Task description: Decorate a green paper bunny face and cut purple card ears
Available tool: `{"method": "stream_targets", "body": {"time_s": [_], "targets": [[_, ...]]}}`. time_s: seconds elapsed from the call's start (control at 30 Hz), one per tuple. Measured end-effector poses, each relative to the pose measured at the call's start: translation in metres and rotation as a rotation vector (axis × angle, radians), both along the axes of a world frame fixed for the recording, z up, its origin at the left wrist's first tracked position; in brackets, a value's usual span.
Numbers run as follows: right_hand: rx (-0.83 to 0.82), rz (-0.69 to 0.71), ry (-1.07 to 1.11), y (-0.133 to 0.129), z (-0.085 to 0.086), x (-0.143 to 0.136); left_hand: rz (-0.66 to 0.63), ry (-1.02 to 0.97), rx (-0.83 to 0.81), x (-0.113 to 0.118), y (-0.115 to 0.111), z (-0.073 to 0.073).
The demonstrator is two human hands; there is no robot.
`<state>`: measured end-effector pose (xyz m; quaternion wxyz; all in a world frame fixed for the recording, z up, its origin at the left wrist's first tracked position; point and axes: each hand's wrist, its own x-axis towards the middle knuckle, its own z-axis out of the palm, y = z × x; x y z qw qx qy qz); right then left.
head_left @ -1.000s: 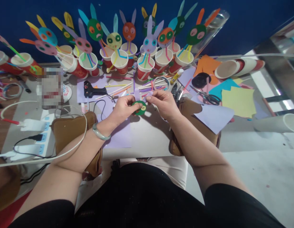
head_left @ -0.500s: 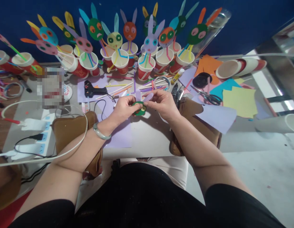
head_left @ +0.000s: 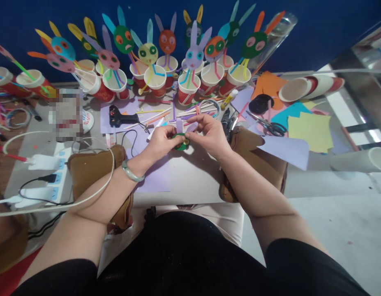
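Between my two hands is a green paper rabbit head (head_left: 181, 146) with purple paper ears standing up from its top edge. My left hand (head_left: 162, 142) is closed on its left side, thumb across the front. With thumb and finger, my right hand (head_left: 208, 135) pinches the right ear (head_left: 192, 126) near its base; the other fingers are raised. Part of the face is covered by my left thumb. Just beyond my hands lie loose drinking straws (head_left: 158, 116) and purple paper (head_left: 151, 176). A black hot glue gun (head_left: 124, 118) lies to the left.
Paper cups (head_left: 155, 82) holding finished rabbit heads line the blue wall. Scissors (head_left: 270, 126), yellow paper sheets (head_left: 310, 130), a glue stick (head_left: 229, 98) and black markers (head_left: 226, 120) lie right. A power strip (head_left: 57, 176) with cables stands left; brown cushions (head_left: 255, 164) rest under my forearms.
My hands stay almost in place on the green rabbit head. The right thumb and finger have shifted slightly at the right ear. The view has moved very little.
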<state>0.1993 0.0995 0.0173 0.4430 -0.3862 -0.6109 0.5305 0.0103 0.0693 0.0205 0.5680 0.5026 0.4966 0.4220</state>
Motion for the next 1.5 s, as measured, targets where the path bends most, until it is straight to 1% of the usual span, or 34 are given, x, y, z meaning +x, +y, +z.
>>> {"method": "stream_targets", "body": {"time_s": [0.13, 0.23, 0.37, 0.47, 0.6, 0.77, 0.87, 1.07, 1.17, 1.27, 1.5], "targets": [[-0.076, 0.027, 0.098, 0.004, -0.004, -0.001, -0.006, -0.056, -0.010, -0.001, 0.000, 0.001], [-0.091, 0.029, 0.132, 0.007, -0.005, -0.002, 0.019, -0.104, -0.029, 0.000, 0.000, 0.002], [-0.124, 0.073, 0.040, 0.006, -0.005, -0.003, 0.069, -0.142, -0.040, 0.002, 0.001, 0.001], [-0.095, 0.062, -0.041, 0.003, -0.006, -0.003, 0.073, -0.143, -0.052, 0.004, 0.002, 0.000], [-0.054, 0.045, -0.086, 0.002, -0.006, -0.004, 0.081, -0.134, -0.072, 0.004, 0.002, 0.000], [-0.014, 0.026, -0.123, 0.001, -0.003, -0.005, 0.071, -0.131, -0.041, 0.004, 0.002, 0.002], [-0.018, 0.039, -0.146, 0.000, 0.000, -0.005, 0.093, -0.132, -0.006, 0.004, 0.003, 0.001], [-0.039, 0.041, -0.120, 0.000, -0.002, -0.006, 0.084, -0.146, -0.014, 0.004, 0.005, -0.001], [-0.065, 0.012, -0.067, 0.002, -0.006, -0.007, 0.061, -0.150, 0.019, 0.002, 0.006, -0.001], [-0.087, 0.004, -0.037, 0.003, -0.009, -0.008, 0.069, -0.130, 0.039, -0.002, 0.009, -0.001], [-0.105, 0.014, -0.035, 0.003, -0.011, -0.009, 0.069, -0.094, -0.009, -0.008, 0.013, -0.002]]}}
